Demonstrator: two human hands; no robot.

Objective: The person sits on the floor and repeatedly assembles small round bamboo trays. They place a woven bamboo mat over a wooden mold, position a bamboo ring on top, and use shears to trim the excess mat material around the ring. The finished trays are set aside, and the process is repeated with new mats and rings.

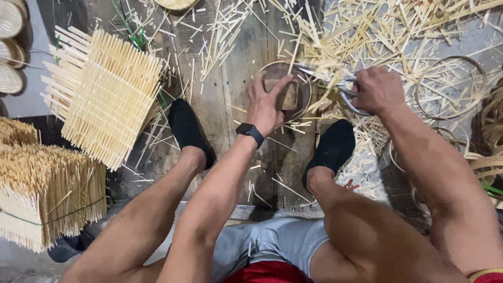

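Landmark: the round bamboo hoop point(285, 89) lies on the floor planks between the two black shoes.
Left hand point(267, 102): pressed flat on a small wooden block point(285, 94) inside the hoop, fingers spread wide, seemingly to keep the piece from turning.
Right hand point(377, 89): closed around metal shears point(343, 89) just right of the hoop, blades at its rim.
Woven bamboo mat point(107, 97): well left of the hoop, set aside.
Bamboo offcuts point(377, 31): heaped behind and right of the hoop.

We have one view only, from the head, looking steeply down past our own knees to the floor point(209, 99). It sits close: forearms fill the near edge, and bamboo scraps point(398, 31) reach the far edge.
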